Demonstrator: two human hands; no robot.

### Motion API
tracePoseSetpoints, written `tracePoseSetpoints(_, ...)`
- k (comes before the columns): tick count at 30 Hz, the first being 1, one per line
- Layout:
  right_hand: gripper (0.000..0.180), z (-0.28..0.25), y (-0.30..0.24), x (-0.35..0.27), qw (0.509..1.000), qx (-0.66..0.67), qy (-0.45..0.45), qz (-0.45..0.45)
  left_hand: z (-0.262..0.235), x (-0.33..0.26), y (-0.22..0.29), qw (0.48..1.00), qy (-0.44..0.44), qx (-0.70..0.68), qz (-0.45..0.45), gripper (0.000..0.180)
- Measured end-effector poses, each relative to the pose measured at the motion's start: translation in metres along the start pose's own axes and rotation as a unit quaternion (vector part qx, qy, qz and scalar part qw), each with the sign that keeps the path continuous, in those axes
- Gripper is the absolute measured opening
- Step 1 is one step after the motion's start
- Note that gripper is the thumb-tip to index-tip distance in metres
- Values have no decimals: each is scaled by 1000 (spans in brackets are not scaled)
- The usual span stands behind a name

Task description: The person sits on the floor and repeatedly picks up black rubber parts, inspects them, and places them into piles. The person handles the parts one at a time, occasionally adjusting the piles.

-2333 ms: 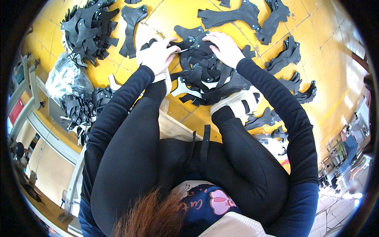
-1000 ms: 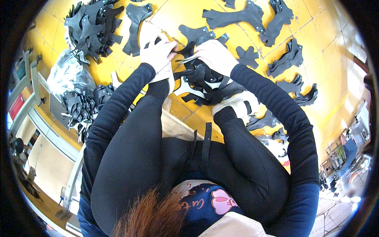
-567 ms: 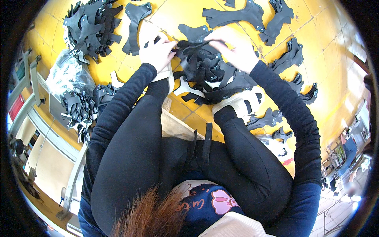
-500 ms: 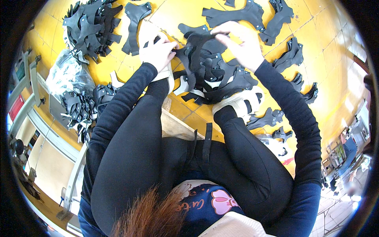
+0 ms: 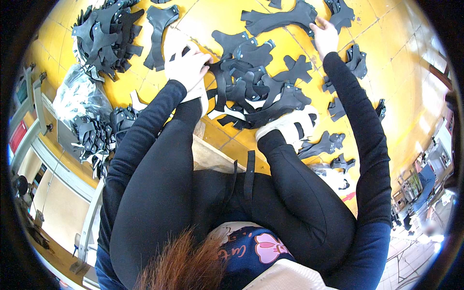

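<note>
Sorting part done: left hand (image 5: 187, 67) clenched on black cut pieces (image 5: 251, 92) heaped between feet, right hand (image 5: 325, 37) flat, seemingly released, on laid-out long piece (image 5: 280, 19); yellow floor (image 5: 411, 106) scattered.

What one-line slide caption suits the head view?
Seated on a yellow floor, the left hand rests on a pile of black cut pieces while the right hand touches a long black piece.
</note>
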State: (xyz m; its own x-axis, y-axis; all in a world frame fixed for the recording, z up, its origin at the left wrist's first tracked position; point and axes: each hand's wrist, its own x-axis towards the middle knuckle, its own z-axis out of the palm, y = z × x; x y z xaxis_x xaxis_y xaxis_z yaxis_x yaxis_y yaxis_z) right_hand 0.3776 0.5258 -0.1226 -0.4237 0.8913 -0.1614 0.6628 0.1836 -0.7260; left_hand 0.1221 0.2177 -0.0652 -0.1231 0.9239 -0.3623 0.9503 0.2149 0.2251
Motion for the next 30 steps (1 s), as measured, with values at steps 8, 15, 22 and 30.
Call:
tracePoseSetpoints(8,36,73,-77,-45,888,-174,-225,-362,-17,-2,6,1000,4,-19,24,7)
tracePoseSetpoints(15,23,114,-89,-68,858,-261,-133,-422,-5,2,1,1000,0,-16,-4,10)
tracePoseSetpoints(22,14,63,-112,-62,912,51,-199,-354,4,-3,-6,999,8,-35,-32,12)
tracePoseSetpoints(30,28,-8,-25,-3,990,65,-109,-63,0,-1,-3,999,23,-31,-4,13)
